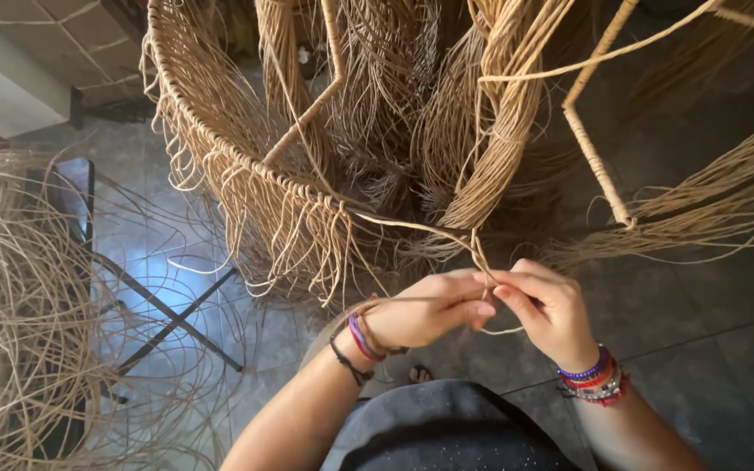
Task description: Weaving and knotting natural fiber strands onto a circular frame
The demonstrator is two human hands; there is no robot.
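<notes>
**Pinching a strand at the basket's rim**

Nearest, at the bottom edge: dark grey lap (pixel 447 432), forearms rising either side, wrists wearing beaded and cord bracelets (pixel 593 381). Just above, left hand (pixel 425 307) and right hand (pixel 547 305) meeting fingertip to fingertip, both curled closed and pinching the same thin tan rattan strand (pixel 412 227). Running up-left from the fingers, touching the bound rim of the big woven basket frame (pixel 220 139). Hanging all along that rim: a loose fringe of pale, untrimmed fibre ends, frayed and uneven.

Lying open between the lap and the basket, and to the right of the hands: grey tiled floor (pixel 700 323), the widest free room here. Crowding the left side: a tangled heap of loose rattan (pixel 19 305) draped over a black metal stand (pixel 167 318), closing that side in.

Farther back: thick bundles of rattan (pixel 499 113) standing inside the frame, a wrapped angular rod (pixel 591 131) crossing the upper right, and more strands fanning along the right edge.
</notes>
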